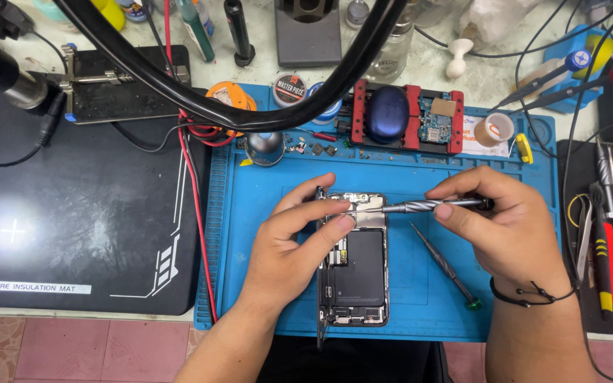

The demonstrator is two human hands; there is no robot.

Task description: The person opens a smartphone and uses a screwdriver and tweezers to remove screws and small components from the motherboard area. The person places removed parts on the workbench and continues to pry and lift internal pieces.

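An opened smartphone (360,273) lies lengthwise on a blue repair mat (250,213), its black battery and circuit boards exposed. My left hand (289,245) grips the phone's upper left edge, thumb and forefinger resting on a metal shield near the top. My right hand (505,227) holds a silver precision screwdriver (420,206) almost level, its tip at the phone's upper part beside my left fingertips. A second screwdriver (445,268) with a green end lies loose on the mat right of the phone.
A black insulation mat (72,227) lies to the left. A red board holder (406,117) with a blue part stands at the mat's back. Tweezers and screwdrivers (608,234) lie at the right. Thick black cable (250,117) arcs overhead; red wire (196,198) trails down.
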